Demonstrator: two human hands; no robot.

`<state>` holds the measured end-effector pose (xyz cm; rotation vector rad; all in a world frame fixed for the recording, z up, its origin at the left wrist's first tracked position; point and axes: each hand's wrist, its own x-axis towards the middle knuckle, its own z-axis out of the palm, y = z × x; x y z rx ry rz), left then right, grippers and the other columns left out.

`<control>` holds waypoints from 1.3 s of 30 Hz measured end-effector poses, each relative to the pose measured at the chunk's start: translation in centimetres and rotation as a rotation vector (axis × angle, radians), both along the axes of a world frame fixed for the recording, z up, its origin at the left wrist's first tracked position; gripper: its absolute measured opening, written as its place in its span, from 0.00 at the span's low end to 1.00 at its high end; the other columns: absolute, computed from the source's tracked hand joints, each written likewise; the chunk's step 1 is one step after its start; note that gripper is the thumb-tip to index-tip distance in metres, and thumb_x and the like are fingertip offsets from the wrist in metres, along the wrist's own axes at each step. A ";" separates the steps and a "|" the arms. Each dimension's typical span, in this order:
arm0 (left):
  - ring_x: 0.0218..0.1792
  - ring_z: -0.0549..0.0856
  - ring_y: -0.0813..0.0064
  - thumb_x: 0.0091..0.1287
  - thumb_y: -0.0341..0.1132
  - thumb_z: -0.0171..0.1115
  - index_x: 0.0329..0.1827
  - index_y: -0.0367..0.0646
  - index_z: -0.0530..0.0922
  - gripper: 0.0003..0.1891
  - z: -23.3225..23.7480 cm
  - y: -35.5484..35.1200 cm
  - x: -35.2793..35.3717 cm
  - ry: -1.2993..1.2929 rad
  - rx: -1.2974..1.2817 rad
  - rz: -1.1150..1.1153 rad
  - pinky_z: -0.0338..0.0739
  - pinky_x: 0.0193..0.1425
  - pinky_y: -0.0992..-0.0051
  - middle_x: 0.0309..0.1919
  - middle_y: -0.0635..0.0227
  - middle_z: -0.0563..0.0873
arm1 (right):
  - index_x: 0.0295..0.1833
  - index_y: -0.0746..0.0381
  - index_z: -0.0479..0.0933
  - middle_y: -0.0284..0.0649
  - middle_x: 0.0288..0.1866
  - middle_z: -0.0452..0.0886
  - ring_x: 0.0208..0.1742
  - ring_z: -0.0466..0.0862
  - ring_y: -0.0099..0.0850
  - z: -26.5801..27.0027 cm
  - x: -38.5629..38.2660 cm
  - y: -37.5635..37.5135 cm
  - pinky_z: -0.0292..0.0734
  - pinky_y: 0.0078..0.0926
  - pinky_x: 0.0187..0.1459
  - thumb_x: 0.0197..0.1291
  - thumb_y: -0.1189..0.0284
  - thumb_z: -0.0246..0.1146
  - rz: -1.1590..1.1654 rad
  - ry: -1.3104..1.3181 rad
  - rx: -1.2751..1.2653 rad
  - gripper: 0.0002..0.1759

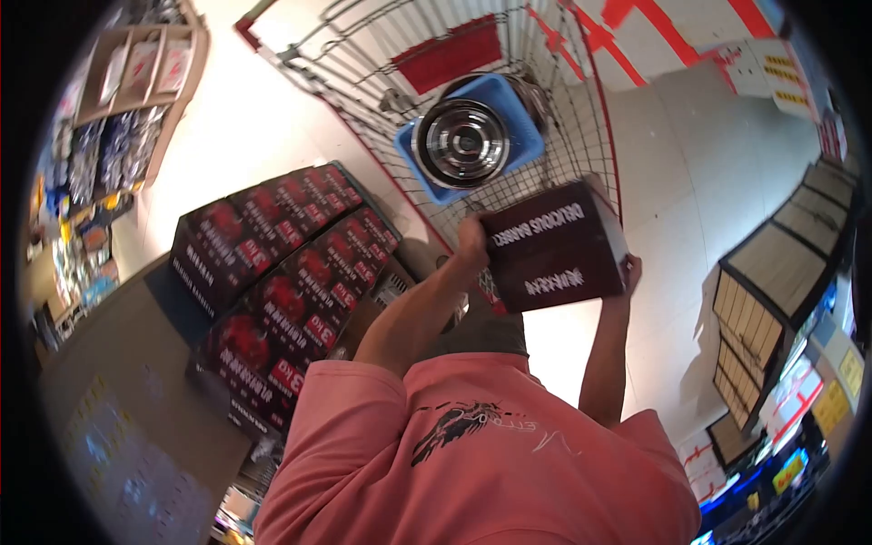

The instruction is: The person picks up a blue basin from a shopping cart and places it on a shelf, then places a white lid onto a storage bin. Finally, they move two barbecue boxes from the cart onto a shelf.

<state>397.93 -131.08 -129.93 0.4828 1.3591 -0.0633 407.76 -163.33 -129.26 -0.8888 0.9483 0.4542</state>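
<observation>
Box (pixel 556 247), pressed between left hand (pixel 472 243) and right hand (pixel 630 272), over cart (pixel 586 127)

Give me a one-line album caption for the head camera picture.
Left hand and right hand hold a dark box at a shopping cart carrying a blue tub and steel bowl.

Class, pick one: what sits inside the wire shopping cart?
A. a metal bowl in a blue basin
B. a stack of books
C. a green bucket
A: a shiny metal bowl rests in a blue basin inside the cart, beyond the held dark box.
</observation>
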 end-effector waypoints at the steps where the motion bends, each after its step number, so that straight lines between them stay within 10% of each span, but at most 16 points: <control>1: 0.37 0.84 0.62 0.64 0.41 0.53 0.45 0.40 0.82 0.16 3.9 -0.3 0.7 0.030 -0.049 0.024 0.81 0.48 0.60 0.37 0.60 0.85 | 0.41 0.62 0.70 0.39 0.39 0.73 0.44 0.77 0.34 -4.6 -1.2 -4.0 0.78 0.30 0.48 0.58 0.58 0.56 0.129 -0.177 -0.191 0.17; 3: 0.37 0.84 0.65 0.65 0.40 0.52 0.46 0.41 0.82 0.16 9.2 -1.1 0.9 0.021 -0.075 0.070 0.82 0.46 0.62 0.37 0.61 0.85 | 0.41 0.62 0.70 0.38 0.39 0.73 0.43 0.76 0.30 4.0 -0.2 -1.0 0.75 0.28 0.48 0.61 0.58 0.53 0.122 -0.111 -0.082 0.17; 5: 0.37 0.84 0.67 0.66 0.39 0.51 0.47 0.41 0.82 0.15 12.5 -1.4 0.3 -0.025 -0.029 0.127 0.82 0.46 0.63 0.38 0.62 0.85 | 0.44 0.64 0.70 0.39 0.41 0.73 0.45 0.76 0.31 4.6 -0.4 -2.0 0.75 0.31 0.51 0.62 0.67 0.63 0.556 -0.620 -0.991 0.13; 8: 0.39 0.84 0.70 0.67 0.36 0.49 0.49 0.42 0.81 0.15 16.7 -1.1 -1.3 -0.174 0.008 0.229 0.82 0.45 0.67 0.39 0.63 0.85 | 0.52 0.64 0.72 0.41 0.47 0.76 0.46 0.75 0.29 -2.3 2.4 -7.1 0.74 0.27 0.52 0.67 0.74 0.56 0.298 -0.650 -0.367 0.11; 10: 0.46 0.83 0.67 0.70 0.40 0.48 0.55 0.44 0.76 0.16 18.5 -0.4 -2.5 -0.260 0.060 0.261 0.81 0.53 0.60 0.46 0.64 0.83 | 0.61 0.63 0.71 0.41 0.55 0.78 0.50 0.78 0.31 17.3 4.2 6.5 0.77 0.29 0.54 0.69 0.71 0.50 0.136 -0.311 0.031 0.18; 11: 0.48 0.82 0.68 0.70 0.40 0.48 0.54 0.44 0.76 0.16 19.3 0.2 -3.0 -0.300 0.033 0.313 0.80 0.54 0.61 0.46 0.64 0.82 | 0.60 0.63 0.72 0.41 0.65 0.72 0.62 0.77 0.38 10.3 6.7 3.2 0.73 0.43 0.66 0.65 0.69 0.44 0.236 -0.589 -0.029 0.21; 15: 0.49 0.82 0.68 0.70 0.40 0.48 0.55 0.42 0.75 0.17 25.5 3.5 -5.0 -0.360 0.189 0.415 0.79 0.56 0.62 0.46 0.65 0.82 | 0.64 0.61 0.69 0.41 0.60 0.76 0.58 0.78 0.36 21.6 6.0 14.3 0.79 0.38 0.60 0.68 0.63 0.44 0.296 -0.589 0.180 0.23; 22: 0.47 0.80 0.73 0.70 0.37 0.52 0.53 0.37 0.78 0.16 36.3 10.7 -10.6 -0.446 0.506 0.644 0.76 0.54 0.72 0.45 0.65 0.81 | 0.57 0.63 0.72 0.41 0.57 0.76 0.58 0.78 0.37 24.1 6.8 28.2 0.78 0.39 0.59 0.68 0.62 0.44 0.477 -0.738 0.443 0.21; 25: 0.44 0.77 0.76 0.72 0.40 0.56 0.53 0.36 0.75 0.16 37.4 14.2 -14.0 -0.444 0.718 0.708 0.74 0.52 0.75 0.43 0.66 0.79 | 0.52 0.63 0.74 0.42 0.57 0.76 0.54 0.79 0.36 27.1 5.1 36.1 0.79 0.38 0.57 0.67 0.61 0.45 0.756 -1.086 0.120 0.20; 28: 0.43 0.76 0.78 0.72 0.41 0.57 0.53 0.37 0.74 0.16 41.2 16.9 -17.0 -0.459 0.736 0.856 0.74 0.52 0.75 0.43 0.67 0.78 | 0.51 0.63 0.76 0.44 0.52 0.80 0.53 0.81 0.39 36.1 0.2 43.6 0.79 0.41 0.56 0.66 0.61 0.48 0.539 -0.556 0.510 0.20; 29: 0.43 0.76 0.78 0.72 0.41 0.57 0.53 0.37 0.74 0.16 41.8 18.2 -17.8 -0.478 0.752 0.886 0.74 0.52 0.75 0.43 0.67 0.78 | 0.56 0.62 0.76 0.45 0.52 0.81 0.55 0.81 0.41 33.7 1.2 45.2 0.79 0.41 0.57 0.69 0.56 0.48 0.813 -0.810 0.945 0.24; 39: 0.47 0.77 0.73 0.63 0.30 0.60 0.58 0.37 0.65 0.21 44.2 30.8 -22.0 -0.335 1.043 1.296 0.78 0.52 0.71 0.48 0.59 0.74 | 0.59 0.62 0.75 0.45 0.55 0.81 0.56 0.80 0.41 36.1 -6.6 73.8 0.79 0.42 0.57 0.70 0.54 0.48 1.321 -0.648 1.181 0.26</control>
